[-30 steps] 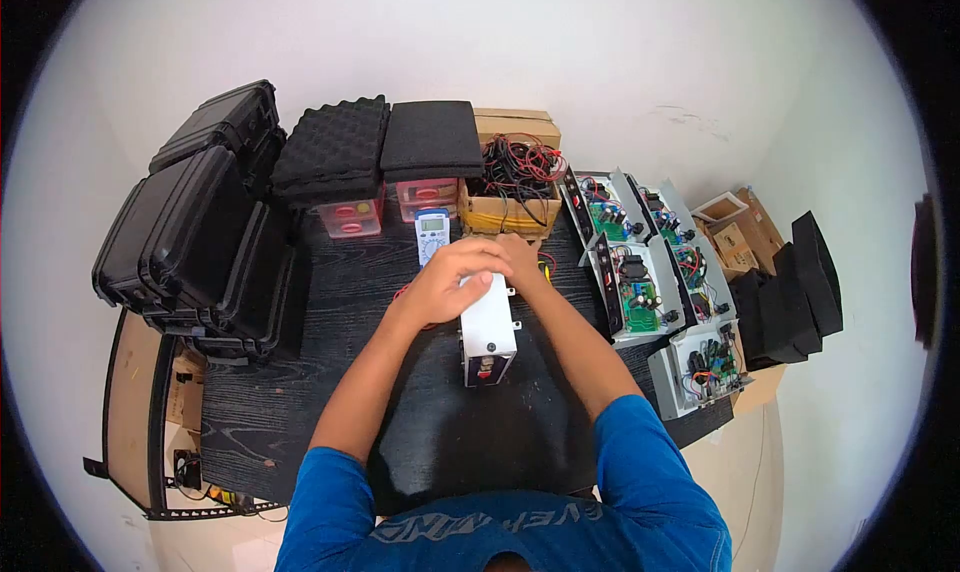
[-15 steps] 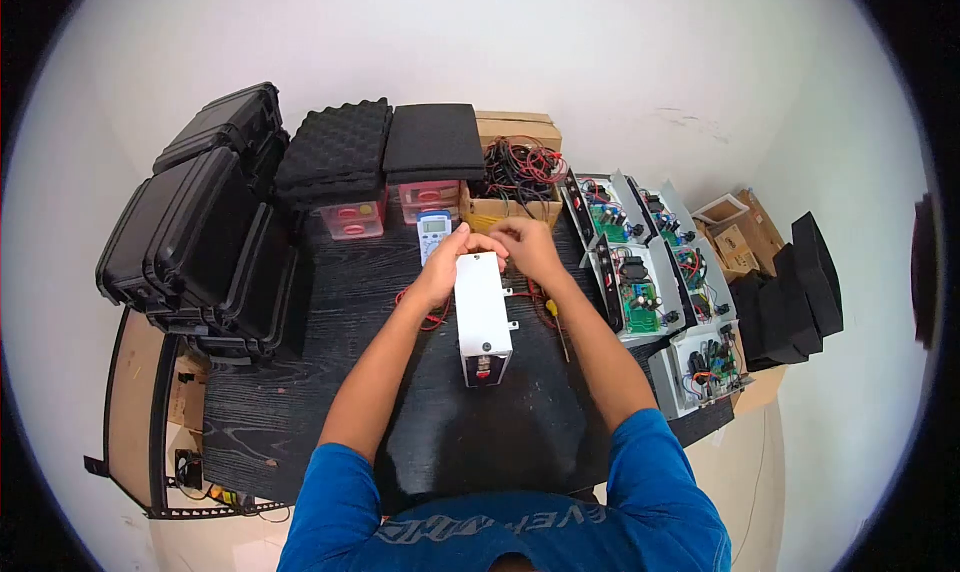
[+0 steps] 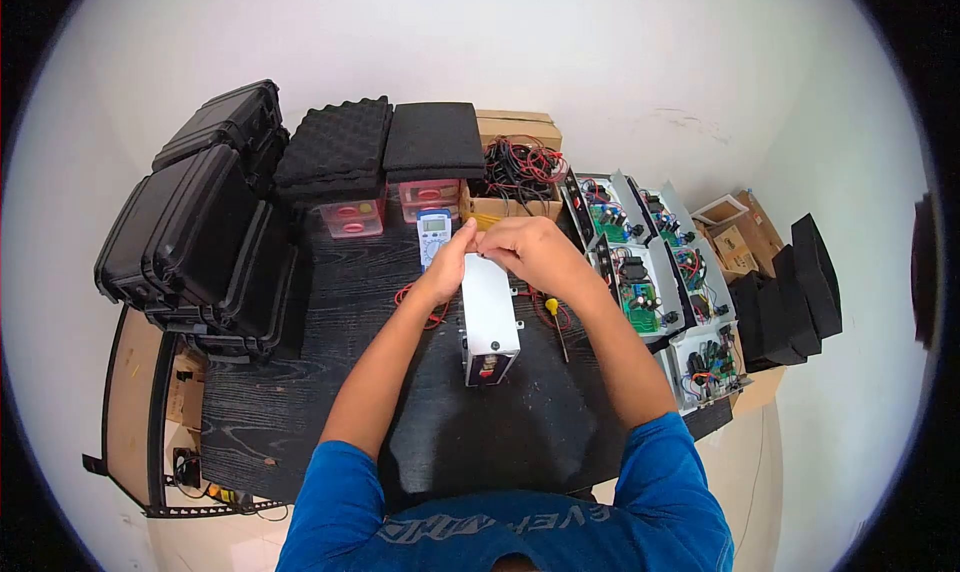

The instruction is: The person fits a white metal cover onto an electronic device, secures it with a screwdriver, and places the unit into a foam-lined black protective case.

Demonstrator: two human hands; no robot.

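The box (image 3: pixel 489 302) stood on the table (image 3: pixel 260 402) straight ahead of the person, white top up, its dark end toward six o'clock. A screw (image 3: pixel 495 346) sat in the top near that end, and small tabs (image 3: pixel 519 325) stuck out at three o'clock.

Reckoned from the box, the left hand (image 3: pixel 449 265) was at eleven o'clock, against the far end, thumb raised; its fingers were mostly hidden, so whether it gripped could not be told. The right hand (image 3: pixel 540 255) was at half past one, fingers bent and tips drawn together over the far edge of the top; whether they pinched anything small could not be made out.

Just beyond the left hand, at eleven, was the meter (image 3: pixel 433 230). A red lead (image 3: pixel 436 319) lay near the box at nine, and a yellow-handled screwdriver (image 3: pixel 554 312) at three. Cables (image 3: pixel 520 167) filled a carton (image 3: pixel 545 210) just past twelve. Open units (image 3: pixel 640 317) stood from two to half past three, foam (image 3: pixel 335 147) around eleven, black cases (image 3: pixel 175 227) near half past nine.
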